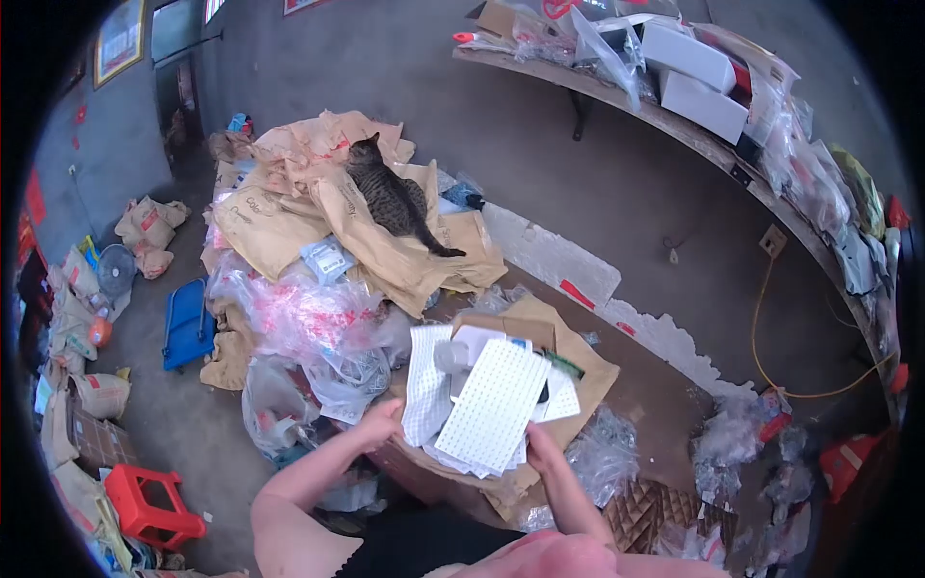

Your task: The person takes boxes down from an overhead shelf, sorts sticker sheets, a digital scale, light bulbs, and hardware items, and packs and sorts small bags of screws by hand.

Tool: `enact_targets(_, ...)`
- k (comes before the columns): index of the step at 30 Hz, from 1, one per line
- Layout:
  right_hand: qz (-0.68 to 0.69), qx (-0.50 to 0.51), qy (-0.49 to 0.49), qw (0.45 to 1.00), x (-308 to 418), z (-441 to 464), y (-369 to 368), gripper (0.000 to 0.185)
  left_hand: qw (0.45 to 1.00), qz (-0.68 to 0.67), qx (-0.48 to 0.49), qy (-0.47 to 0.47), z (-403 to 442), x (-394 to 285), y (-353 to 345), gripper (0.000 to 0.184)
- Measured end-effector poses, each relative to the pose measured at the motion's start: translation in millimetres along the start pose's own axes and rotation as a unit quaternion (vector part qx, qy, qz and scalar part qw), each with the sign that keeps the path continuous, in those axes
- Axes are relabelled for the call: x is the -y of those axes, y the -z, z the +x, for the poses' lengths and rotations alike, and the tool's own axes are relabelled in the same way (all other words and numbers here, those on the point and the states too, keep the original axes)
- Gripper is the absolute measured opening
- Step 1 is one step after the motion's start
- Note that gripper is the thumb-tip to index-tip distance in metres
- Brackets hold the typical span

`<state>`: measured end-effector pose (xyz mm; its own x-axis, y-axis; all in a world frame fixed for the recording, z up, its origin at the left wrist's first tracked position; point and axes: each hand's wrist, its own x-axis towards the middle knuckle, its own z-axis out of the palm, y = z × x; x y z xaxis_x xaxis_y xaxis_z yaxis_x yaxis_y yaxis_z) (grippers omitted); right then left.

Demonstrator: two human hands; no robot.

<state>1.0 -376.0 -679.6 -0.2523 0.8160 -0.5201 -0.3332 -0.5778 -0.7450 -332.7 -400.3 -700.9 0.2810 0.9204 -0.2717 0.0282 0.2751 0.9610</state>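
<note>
A white sheet (493, 405) printed with rows of small dark marks lies over other white sheets on a brown paper bag (595, 371). My right hand (544, 451) is closed at the right edge of these sheets, its fingers partly hidden. Left of them is a slightly curled white patterned sheet (424, 380). Beside its lower left edge, my left hand (382, 422) is closed; what its fingers pinch is too small to tell. Behind the sheets are an open cardboard box (515, 329) and a dark green object (566, 364).
A tabby cat (390, 193) lies on crumpled brown bags at the table's far end. Clear plastic bags (299, 318) pile up on the left. A red stool (154, 506) and a blue folded chair (188, 326) stand on the floor. Along the right runs a loaded shelf (674, 120).
</note>
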Motion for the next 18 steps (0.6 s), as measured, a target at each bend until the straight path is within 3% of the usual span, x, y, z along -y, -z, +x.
enact_targets(3, -0.013, 0.015, 0.126, 0.992, 59.3, 2.0, -52.3, 0.043, 0.995, 0.098, 0.027, -0.009, 2.5, -87.2, 42.0, 0.060)
enact_targets(4, -0.017, 0.028, 0.148, 0.988, 87.9, -6.9, -79.3, 0.044, 0.998, 0.009, 0.016, -0.066, 1.2, -127.1, 52.9, 0.063)
enact_targets(5, -0.006, 0.118, 0.138, 0.983, 128.0, 13.7, -99.7, 0.045, 0.989, -0.079, 0.008, -0.127, 0.8, -169.1, 76.2, 0.068)
enact_targets(7, 0.002, 0.124, 0.255, 0.959, 171.7, 7.7, -157.5, 0.040, 0.965, -0.122, 0.017, -0.230, -7.4, -214.3, 108.5, 0.085)
enact_targets(8, -0.012, 0.113, 0.262, 0.958, 194.8, 7.0, -183.2, 0.040, 0.966, -0.116, 0.022, -0.232, -8.4, -225.0, 122.8, 0.085)
enact_targets(10, -0.041, 0.110, 0.279, 0.953, 236.7, 14.2, -228.9, 0.038, 0.886, -0.046, 0.011, -0.461, -7.1, -242.7, 150.9, 0.097)
enact_targets(11, -0.023, 0.142, 0.286, 0.947, 256.8, 28.6, -244.4, 0.037, 0.885, -0.042, 0.017, -0.463, -6.1, -254.3, 161.3, 0.097)
enact_targets(13, 0.004, 0.184, 0.291, 0.939, 292.8, 32.9, -290.6, 0.035, 0.807, 0.170, -0.133, -0.549, 1.7, -279.1, 174.5, 0.097)
enact_targets(14, -0.002, 0.171, 0.300, 0.939, 313.4, 37.4, -307.3, 0.035, 0.806, 0.171, -0.126, -0.552, 10.2, -293.1, 182.0, 0.097)
enact_targets(15, 0.029, 0.237, 0.303, 0.923, 335.9, 50.3, -317.3, 0.036, 0.809, 0.041, -0.117, -0.575, 21.1, -311.4, 190.6, 0.091)
enact_targets(16, 0.037, 0.225, 0.330, 0.916, 354.2, 51.3, -334.4, 0.037, 0.799, -0.091, -0.106, -0.585, 34.4, -328.8, 201.1, 0.086)
enact_targets(17, 0.064, 0.241, 0.358, 0.900, 366.6, 41.7, -350.7, 0.039, 0.801, -0.167, -0.126, -0.561, 50.4, -346.2, 216.0, 0.059)
enact_targets(18, 0.042, 0.184, 0.422, 0.887, 380.5, 32.7, -369.4, 0.040, 0.810, -0.067, -0.185, -0.553, 72.2, -359.2, 234.7, 0.049)
